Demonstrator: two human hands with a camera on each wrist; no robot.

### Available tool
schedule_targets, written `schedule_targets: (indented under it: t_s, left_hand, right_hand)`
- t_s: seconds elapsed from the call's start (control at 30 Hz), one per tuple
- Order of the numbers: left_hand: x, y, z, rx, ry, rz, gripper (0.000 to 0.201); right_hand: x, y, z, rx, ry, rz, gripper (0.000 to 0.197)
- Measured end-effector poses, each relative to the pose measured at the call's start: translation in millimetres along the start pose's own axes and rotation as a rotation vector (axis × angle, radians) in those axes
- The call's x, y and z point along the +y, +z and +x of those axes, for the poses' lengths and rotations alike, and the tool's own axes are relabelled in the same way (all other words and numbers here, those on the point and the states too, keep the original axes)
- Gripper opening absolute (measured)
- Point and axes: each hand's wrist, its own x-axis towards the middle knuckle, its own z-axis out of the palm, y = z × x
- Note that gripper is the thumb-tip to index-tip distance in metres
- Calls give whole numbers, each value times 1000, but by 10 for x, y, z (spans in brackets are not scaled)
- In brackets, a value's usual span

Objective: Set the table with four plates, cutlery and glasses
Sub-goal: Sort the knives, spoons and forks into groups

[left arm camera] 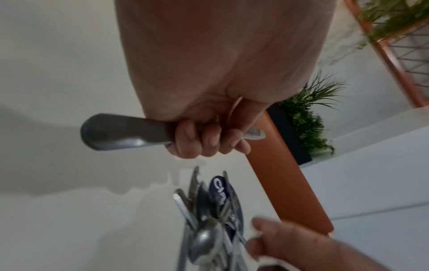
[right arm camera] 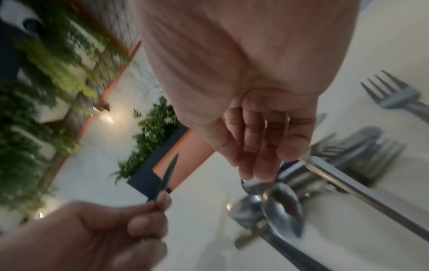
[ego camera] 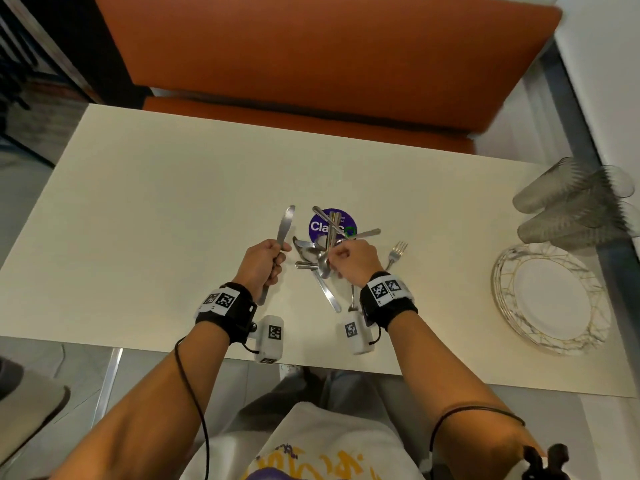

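My left hand (ego camera: 268,263) grips a table knife (ego camera: 286,221) by the handle, blade pointing up and away; the left wrist view shows the fingers (left arm camera: 204,141) curled round the knife (left arm camera: 120,132). Just to its right lies a pile of cutlery (ego camera: 313,252) on the cream table (ego camera: 156,202), partly over a purple round sticker (ego camera: 334,221). My right hand (ego camera: 349,263) is on the pile, fingertips (right arm camera: 255,170) pinching a spoon (right arm camera: 283,207) near its bowl. A lone fork (ego camera: 397,251) lies right of that hand.
A stack of white plates with gold lines (ego camera: 550,299) sits at the table's right end, with several clear glasses (ego camera: 571,206) lying behind it. An orange bench (ego camera: 311,64) runs along the far side. Plants (left arm camera: 306,117) stand beyond.
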Motion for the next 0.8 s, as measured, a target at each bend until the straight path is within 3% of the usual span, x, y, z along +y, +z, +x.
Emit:
schedule_targets:
  t_s: [0.07, 0.13, 0.33, 0.53, 0.8]
  left_hand:
    - [-84, -77, -12, 25, -24, -1, 30]
    - [-136, -95, -29, 33, -37, -4, 30]
    - [-243, -156, -39, 46, -59, -34, 29]
    - [-279, -192, -37, 57, -65, -47, 30]
    - [-272, -234, -60, 57, -49, -52, 30]
  right_hand:
    - [101, 202, -26, -82, 12, -154, 22]
    - [172, 324, -87, -96, 47, -253, 16]
    - [205, 595, -150, 3, 40, -409, 21]
    - [122, 666, -155, -45, 62, -441, 7]
    - [73, 684, -162, -44, 68, -377, 17]
